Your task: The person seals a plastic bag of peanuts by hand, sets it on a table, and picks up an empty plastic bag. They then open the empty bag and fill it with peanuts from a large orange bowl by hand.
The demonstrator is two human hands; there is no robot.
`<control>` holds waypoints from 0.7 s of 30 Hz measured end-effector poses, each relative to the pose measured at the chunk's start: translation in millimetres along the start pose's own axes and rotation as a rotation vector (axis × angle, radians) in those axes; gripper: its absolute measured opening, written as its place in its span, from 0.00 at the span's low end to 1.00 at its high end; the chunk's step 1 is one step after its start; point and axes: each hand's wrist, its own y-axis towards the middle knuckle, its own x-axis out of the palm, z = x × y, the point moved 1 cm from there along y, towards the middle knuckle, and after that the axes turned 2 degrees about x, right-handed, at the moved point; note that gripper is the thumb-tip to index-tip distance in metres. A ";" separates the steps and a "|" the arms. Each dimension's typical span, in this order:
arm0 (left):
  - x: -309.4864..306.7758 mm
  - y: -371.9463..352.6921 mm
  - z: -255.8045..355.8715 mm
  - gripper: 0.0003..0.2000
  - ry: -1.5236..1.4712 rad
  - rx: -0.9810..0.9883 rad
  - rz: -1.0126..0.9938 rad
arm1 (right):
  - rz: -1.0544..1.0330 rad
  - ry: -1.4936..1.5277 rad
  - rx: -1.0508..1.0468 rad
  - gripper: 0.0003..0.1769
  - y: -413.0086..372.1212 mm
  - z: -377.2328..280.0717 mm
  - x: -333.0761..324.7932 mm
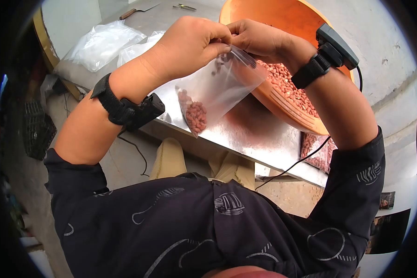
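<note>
Above the metal table point(264, 141), the left hand point(194, 41) and right hand point(257, 39) pinch the top edge of a clear plastic bag point(220, 90) holding some red-skinned peanuts point(196, 115). An orange basin point(282, 16) of similar peanuts lies to its right.

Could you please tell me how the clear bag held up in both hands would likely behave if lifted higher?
The clear bag is probably floppy, since its thin plastic creases. It looks fairly light, holding only a small heap of reddish nuts. Most sit in the bottom corner, so that end may swing.
</note>
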 end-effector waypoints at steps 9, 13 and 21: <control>-5.4 -1.4 5.5 0.04 -0.017 -0.066 -0.027 | 0.007 -0.054 0.064 0.16 -10.7 -11.1 3.1; -6.2 -3.5 6.3 0.05 0.040 -0.017 -0.011 | 0.128 -0.082 0.034 0.16 -13.8 -9.0 7.6; -9.4 -12.9 13.6 0.04 -0.039 -0.072 -0.012 | 0.194 -0.140 0.142 0.20 -34.6 48.7 -101.9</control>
